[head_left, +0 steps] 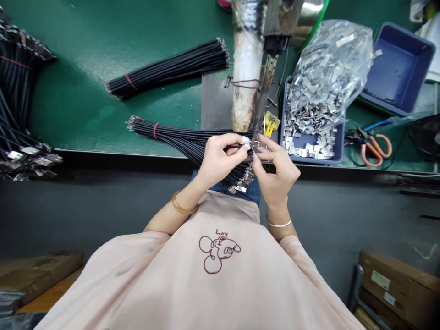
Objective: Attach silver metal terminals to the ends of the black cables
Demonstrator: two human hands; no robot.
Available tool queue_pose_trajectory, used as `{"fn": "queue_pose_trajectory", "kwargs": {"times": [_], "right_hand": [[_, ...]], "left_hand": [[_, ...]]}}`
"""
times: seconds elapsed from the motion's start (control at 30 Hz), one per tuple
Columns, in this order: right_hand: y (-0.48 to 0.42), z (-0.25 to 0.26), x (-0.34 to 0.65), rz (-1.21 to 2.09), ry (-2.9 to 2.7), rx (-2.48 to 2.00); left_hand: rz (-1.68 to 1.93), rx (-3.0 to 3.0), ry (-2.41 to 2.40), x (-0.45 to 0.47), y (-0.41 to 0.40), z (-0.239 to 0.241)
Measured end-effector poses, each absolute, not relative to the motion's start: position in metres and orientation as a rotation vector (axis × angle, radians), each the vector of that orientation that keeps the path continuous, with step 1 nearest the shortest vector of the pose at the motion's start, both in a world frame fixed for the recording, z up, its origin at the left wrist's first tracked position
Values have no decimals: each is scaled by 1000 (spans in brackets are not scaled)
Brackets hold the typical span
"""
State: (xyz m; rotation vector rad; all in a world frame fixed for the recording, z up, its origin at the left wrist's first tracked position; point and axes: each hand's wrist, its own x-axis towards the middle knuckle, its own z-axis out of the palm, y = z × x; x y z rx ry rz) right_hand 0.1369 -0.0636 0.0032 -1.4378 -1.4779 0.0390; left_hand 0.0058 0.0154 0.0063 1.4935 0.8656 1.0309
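Observation:
My left hand point(220, 158) pinches the end of one black cable at the table's front edge, fingers closed round it. My right hand point(275, 172) meets it from the right, its fingertips pinched on a small metal shell at that cable's tip. Both hands work just in front of a bundle of black cables point(178, 135) bound with a red band, whose near ends carry metal shells and hang over the edge below my hands. A blue tray point(338, 153) of loose metal shells stands just right of my right hand.
A second cable bundle point(168, 68) lies farther back on the green table point(85, 110). A wrapped machine post point(245, 78) stands behind my hands. A plastic bag of shells point(326, 68), an empty blue bin point(398, 68), orange scissors point(374, 146) and finished cables at left point(20, 151) surround them.

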Motion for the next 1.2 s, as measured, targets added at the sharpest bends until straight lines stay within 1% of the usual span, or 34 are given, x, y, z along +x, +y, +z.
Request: {"fn": "queue_pose_trajectory", "kwargs": {"times": [0.2,0.5,0.7,0.87,1.07,1.13,1.2], "right_hand": [[-65,1,140,18,-1484,-1491],[-63,7,136,-8,-1499,-1526],[-71,4,139,-18,-1521,-1516],[-73,-1,143,-45,-1562,-1473],[-70,-8,146,-132,-1684,-1389],[-69,-8,145,-60,-1587,-1430],[-68,-7,144,153,-1463,-1515]], "left_hand": [[911,1568,903,3,13,4],[1001,1533,886,4,15,6],[850,1591,894,2,11,9],[798,1626,902,-1,10,11],[653,1678,718,-14,20,17],[619,1726,676,-20,22,18],[624,1778,652,-24,23,17]]}}
